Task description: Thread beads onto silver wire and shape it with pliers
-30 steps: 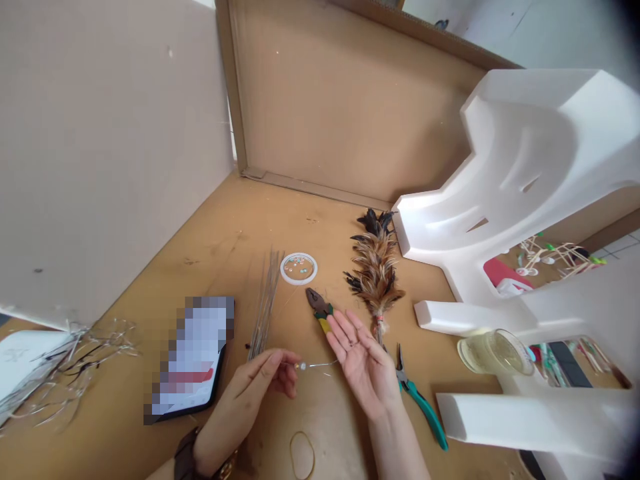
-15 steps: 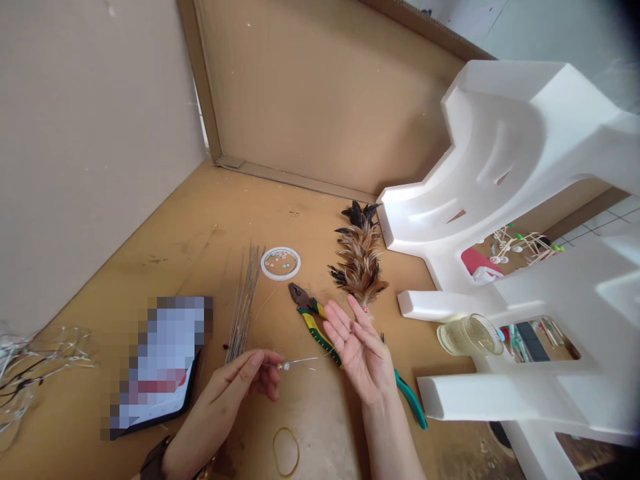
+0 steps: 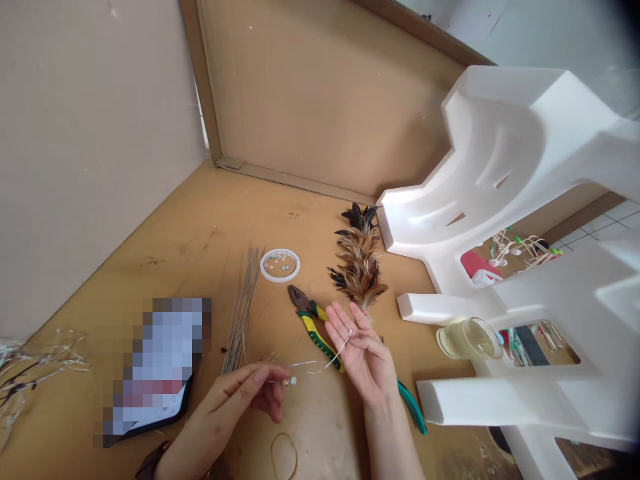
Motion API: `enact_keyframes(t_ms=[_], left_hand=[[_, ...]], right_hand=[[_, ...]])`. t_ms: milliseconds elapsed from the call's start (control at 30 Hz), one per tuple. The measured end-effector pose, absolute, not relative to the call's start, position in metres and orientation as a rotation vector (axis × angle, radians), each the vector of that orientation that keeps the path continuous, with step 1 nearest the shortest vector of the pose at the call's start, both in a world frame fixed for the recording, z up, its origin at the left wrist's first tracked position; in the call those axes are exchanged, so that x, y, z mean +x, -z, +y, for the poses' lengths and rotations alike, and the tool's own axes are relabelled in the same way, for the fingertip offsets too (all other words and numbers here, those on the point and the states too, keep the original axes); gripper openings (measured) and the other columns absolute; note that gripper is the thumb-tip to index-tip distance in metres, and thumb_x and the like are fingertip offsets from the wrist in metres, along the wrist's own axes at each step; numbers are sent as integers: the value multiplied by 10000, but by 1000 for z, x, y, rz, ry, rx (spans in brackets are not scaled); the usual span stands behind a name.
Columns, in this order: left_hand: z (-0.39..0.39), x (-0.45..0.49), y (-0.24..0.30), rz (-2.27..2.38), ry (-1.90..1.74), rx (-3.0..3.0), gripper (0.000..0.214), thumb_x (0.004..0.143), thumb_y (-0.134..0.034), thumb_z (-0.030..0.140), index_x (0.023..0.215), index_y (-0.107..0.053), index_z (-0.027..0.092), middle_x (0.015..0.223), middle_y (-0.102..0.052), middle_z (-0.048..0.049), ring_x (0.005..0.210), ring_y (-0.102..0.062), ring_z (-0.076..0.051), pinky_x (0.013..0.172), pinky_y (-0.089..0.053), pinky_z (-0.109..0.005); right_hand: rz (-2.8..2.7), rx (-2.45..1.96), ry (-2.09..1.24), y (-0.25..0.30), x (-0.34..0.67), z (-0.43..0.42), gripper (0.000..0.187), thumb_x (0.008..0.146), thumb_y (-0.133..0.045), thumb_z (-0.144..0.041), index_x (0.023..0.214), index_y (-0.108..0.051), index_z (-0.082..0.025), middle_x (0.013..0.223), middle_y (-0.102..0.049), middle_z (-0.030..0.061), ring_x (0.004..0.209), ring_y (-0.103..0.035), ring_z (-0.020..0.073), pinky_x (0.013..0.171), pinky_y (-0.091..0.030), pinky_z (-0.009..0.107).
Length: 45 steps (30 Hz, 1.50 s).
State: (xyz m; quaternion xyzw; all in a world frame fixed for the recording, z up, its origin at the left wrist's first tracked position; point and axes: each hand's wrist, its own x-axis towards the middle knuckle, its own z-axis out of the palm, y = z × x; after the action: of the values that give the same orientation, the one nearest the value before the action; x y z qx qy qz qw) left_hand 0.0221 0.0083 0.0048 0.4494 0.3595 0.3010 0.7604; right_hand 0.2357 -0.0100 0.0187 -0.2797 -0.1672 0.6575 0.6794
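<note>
My left grip [image 3: 245, 397] has thumb and fingertips pinched on a fine metal wire [image 3: 275, 381] bearing a small clear bead [image 3: 293, 381], above the brown surface [image 3: 250, 200]. My right grip [image 3: 364, 357] faces palm up, fingers loosely extended, with a tiny pinkish bead [image 3: 351, 332] and a curved silvery wire [image 3: 338, 353] at the thumb tip; I cannot tell whether they are clasped. Green-and-yellow-handled pliers [image 3: 317, 338] lie just beside.

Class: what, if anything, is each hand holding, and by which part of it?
Left hand: thin wire, pinched just beside its beads. Right hand: small pale bead near the thumb; whether pinched or resting cannot be told.
</note>
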Motion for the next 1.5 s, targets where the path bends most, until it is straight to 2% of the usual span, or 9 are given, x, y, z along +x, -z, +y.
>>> enact_keyframes(t_ms=[133,367,633,833,1100,1200,1333,1433,1500], left_hand=[[7,21,-4,756,-653,976,349,832,-468,421,871,-688,153,706,-643,-53,616,-613,-167,601,-490,-265],[8,24,-9,760,-610,976,363,806,-498,445,841,-698,145,661,-635,-53,587,-601,-163,584,-484,-263],[7,23,-5,782,-583,981,358,815,-487,435,856,-691,144,674,-634,-49,601,-600,-160,592,-490,-254],[7,23,-5,784,-582,988,345,834,-465,411,871,-687,149,683,-636,-46,610,-601,-160,604,-489,-253],[8,22,-7,766,-578,996,330,833,-469,401,880,-681,153,684,-639,-45,597,-608,-163,607,-486,-260],[8,21,-7,761,-591,1004,327,840,-461,392,874,-684,156,683,-634,-41,593,-607,-158,601,-484,-254],[8,21,-7,763,-597,1001,339,840,-458,398,866,-690,152,675,-633,-45,594,-605,-157,596,-486,-251],[8,21,-7,759,-594,994,339,844,-454,393,878,-690,152,679,-638,-50,602,-604,-158,598,-487,-252],[8,20,-6,755,-591,991,335,847,-452,386,886,-688,151,688,-642,-53,615,-605,-160,602,-487,-252]], right_hand=[[-378,-660,-1475,-17,237,-9,291,752,-588,-112,1037,-609,-166,1206,-572,133,1169,-479,225,1063,-229,437],[-343,-679,-1482,-15,235,-10,388,795,-554,-169,1181,-520,-185,1195,-579,140,1130,-518,222,1039,-277,437],[-316,-646,-1505,-15,239,-10,461,664,-460,-25,1056,-620,-207,1121,-640,22,1194,-450,204,1058,-255,463],[-268,-627,-1496,-16,240,-11,482,701,-414,-48,1113,-585,-229,1115,-643,-1,1157,-490,162,1064,-258,436],[-279,-733,-1508,-18,234,-11,438,797,-466,-143,1228,-474,-218,1194,-585,93,1150,-499,162,1052,-264,436],[-270,-729,-1478,-12,233,-8,357,797,-514,-179,1154,-537,-188,1231,-553,107,1172,-477,195,1052,-271,434],[-322,-716,-1460,-7,234,-7,354,694,-557,-40,1027,-607,-149,1202,-576,102,1171,-476,221,1046,-293,414],[-299,-774,-1425,-8,235,-8,258,735,-574,-73,982,-620,-129,1122,-626,110,1100,-541,202,955,-414,340],[-297,-862,-1407,-8,233,-8,213,795,-567,-172,998,-613,-129,990,-680,108,857,-658,167,714,-533,257]])
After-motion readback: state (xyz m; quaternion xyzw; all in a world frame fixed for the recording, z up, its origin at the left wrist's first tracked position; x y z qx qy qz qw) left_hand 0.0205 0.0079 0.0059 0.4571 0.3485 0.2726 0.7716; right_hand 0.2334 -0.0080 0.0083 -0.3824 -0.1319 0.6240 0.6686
